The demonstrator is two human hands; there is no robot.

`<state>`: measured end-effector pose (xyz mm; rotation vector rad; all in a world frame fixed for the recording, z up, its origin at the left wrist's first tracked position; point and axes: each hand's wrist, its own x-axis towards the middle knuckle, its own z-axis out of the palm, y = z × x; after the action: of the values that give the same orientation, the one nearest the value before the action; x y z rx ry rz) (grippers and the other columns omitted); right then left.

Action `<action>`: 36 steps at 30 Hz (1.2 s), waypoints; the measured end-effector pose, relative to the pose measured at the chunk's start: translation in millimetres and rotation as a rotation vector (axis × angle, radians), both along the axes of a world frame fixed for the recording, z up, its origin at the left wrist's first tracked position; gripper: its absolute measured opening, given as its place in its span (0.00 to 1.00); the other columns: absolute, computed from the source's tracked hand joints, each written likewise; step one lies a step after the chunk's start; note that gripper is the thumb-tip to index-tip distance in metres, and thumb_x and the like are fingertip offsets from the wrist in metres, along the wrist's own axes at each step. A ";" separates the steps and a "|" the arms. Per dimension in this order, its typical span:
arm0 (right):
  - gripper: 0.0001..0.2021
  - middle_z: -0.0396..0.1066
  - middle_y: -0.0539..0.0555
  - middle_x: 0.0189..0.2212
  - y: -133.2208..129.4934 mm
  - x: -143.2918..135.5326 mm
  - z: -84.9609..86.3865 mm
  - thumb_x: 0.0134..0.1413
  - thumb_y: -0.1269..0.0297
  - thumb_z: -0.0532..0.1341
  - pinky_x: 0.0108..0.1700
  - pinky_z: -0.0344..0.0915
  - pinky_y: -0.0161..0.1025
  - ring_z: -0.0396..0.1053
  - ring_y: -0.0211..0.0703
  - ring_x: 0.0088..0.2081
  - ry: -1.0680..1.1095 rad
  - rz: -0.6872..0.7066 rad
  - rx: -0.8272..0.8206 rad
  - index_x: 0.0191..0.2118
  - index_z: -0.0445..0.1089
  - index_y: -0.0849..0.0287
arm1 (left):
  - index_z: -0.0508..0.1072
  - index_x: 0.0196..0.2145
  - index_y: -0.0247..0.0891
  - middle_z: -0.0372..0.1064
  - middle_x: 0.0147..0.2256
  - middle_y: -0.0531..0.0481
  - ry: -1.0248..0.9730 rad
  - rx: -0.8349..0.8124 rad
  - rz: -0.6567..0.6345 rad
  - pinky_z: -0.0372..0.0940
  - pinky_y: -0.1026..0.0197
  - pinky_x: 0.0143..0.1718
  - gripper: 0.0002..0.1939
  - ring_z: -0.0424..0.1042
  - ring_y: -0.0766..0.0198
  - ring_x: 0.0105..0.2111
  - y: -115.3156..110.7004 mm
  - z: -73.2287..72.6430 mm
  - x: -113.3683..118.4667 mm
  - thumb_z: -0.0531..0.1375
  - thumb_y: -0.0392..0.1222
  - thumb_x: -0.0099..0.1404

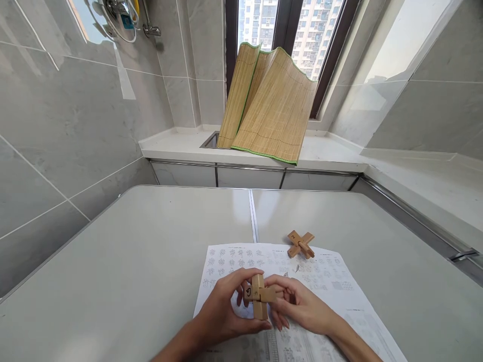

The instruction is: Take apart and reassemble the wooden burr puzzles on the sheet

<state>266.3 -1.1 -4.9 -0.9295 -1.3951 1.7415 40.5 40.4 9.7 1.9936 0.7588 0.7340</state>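
Above a printed paper sheet [350,311], my left hand [230,306] holds a small assembly of interlocking wooden blocks [259,296], its fingers and thumb gripping the upright piece at top and bottom. A dark mark shows on the block end facing left. My right hand [298,304] is closed on the right end of the same assembly, thumb and fingers around the sideways piece. Beyond my hands, a second group of wooden pieces [301,244], crossed in an X and marked "2", lies at the sheet's far edge.
The sheet lies on a pale table [151,261] with a seam down its middle. Behind it, a folded bamboo mat [277,105] leans against the window from a white counter [177,146]. Grey tiled walls [94,115] stand at both sides.
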 end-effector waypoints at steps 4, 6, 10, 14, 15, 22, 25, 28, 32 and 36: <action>0.14 0.71 0.48 0.25 0.2 -0.5 5.9 0.61 0.54 0.66 0.28 0.60 0.33 0.69 0.36 0.24 -0.079 0.012 -0.007 0.45 0.72 0.59 | 0.70 0.57 0.46 0.70 0.41 0.48 -0.057 0.055 -0.071 0.63 0.64 0.32 0.39 0.68 0.62 0.35 3.0 -1.2 0.4 0.76 0.53 0.50; 0.10 0.71 0.48 0.25 0.5 -0.5 6.1 0.60 0.58 0.66 0.29 0.60 0.34 0.68 0.36 0.24 -0.125 -0.024 0.018 0.43 0.73 0.59 | 0.69 0.58 0.46 0.69 0.41 0.48 -0.048 0.068 -0.076 0.63 0.63 0.33 0.38 0.68 0.62 0.35 3.0 -3.1 0.8 0.75 0.50 0.51; 0.07 0.69 0.46 0.21 0.2 0.0 2.4 0.60 0.63 0.65 0.31 0.60 0.35 0.67 0.38 0.24 -0.233 -0.094 0.103 0.43 0.74 0.57 | 0.69 0.57 0.47 0.69 0.42 0.49 -0.011 0.087 -0.074 0.64 0.62 0.35 0.35 0.68 0.62 0.36 1.4 -4.8 1.3 0.74 0.45 0.52; 0.11 0.72 0.49 0.27 -1.3 0.0 4.9 0.64 0.57 0.62 0.32 0.62 0.36 0.68 0.39 0.26 -0.173 -0.047 0.111 0.46 0.73 0.56 | 0.69 0.56 0.47 0.68 0.40 0.51 0.006 0.052 -0.021 0.64 0.62 0.36 0.35 0.66 0.62 0.36 1.1 -0.3 2.0 0.75 0.50 0.53; 0.12 0.72 0.49 0.29 -1.8 -0.2 6.9 0.65 0.54 0.61 0.32 0.62 0.36 0.68 0.39 0.26 -0.156 -0.028 0.117 0.47 0.72 0.56 | 0.69 0.56 0.47 0.68 0.41 0.51 0.011 0.039 -0.014 0.64 0.62 0.36 0.34 0.66 0.61 0.37 1.2 1.3 2.3 0.75 0.50 0.53; 0.21 0.64 0.46 0.23 -4.9 -2.5 14.4 0.74 0.48 0.47 0.34 0.61 0.37 0.62 0.37 0.25 -0.215 0.031 0.224 0.48 0.70 0.57 | 0.68 0.58 0.49 0.68 0.43 0.51 0.018 -0.007 -0.012 0.64 0.60 0.42 0.32 0.68 0.61 0.40 1.7 8.1 3.8 0.72 0.46 0.58; 0.21 0.62 0.45 0.22 -5.3 -1.0 11.5 0.74 0.48 0.47 0.34 0.60 0.37 0.59 0.37 0.25 -0.191 0.062 0.200 0.48 0.68 0.57 | 0.68 0.58 0.48 0.69 0.44 0.50 0.008 -0.020 -0.034 0.65 0.60 0.44 0.31 0.68 0.60 0.41 2.3 9.0 3.0 0.71 0.47 0.59; 0.19 0.61 0.44 0.22 -5.7 1.7 9.2 0.73 0.48 0.49 0.34 0.60 0.37 0.59 0.36 0.24 -0.160 0.084 0.166 0.48 0.68 0.57 | 0.67 0.61 0.49 0.69 0.47 0.48 -0.010 -0.017 -0.090 0.65 0.58 0.45 0.35 0.69 0.58 0.43 4.1 8.0 1.4 0.72 0.46 0.58; 0.16 0.67 0.47 0.24 -5.8 3.8 10.2 0.69 0.51 0.56 0.31 0.61 0.36 0.64 0.37 0.25 -0.145 0.093 0.062 0.49 0.70 0.57 | 0.68 0.60 0.49 0.70 0.45 0.47 -0.027 0.008 -0.132 0.65 0.59 0.42 0.40 0.69 0.58 0.41 6.3 1.2 0.3 0.76 0.51 0.52; 0.11 0.69 0.45 0.22 -4.3 2.5 11.0 0.59 0.58 0.66 0.30 0.59 0.34 0.66 0.38 0.25 -0.200 -0.009 0.018 0.44 0.73 0.56 | 0.70 0.55 0.47 0.67 0.41 0.48 -0.042 0.018 -0.122 0.63 0.63 0.33 0.41 0.66 0.61 0.36 4.8 -8.4 1.1 0.78 0.55 0.46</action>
<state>268.9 -5.4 6.2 -1.1239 -1.5272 1.6630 41.6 45.2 1.4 2.0149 0.6024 0.7114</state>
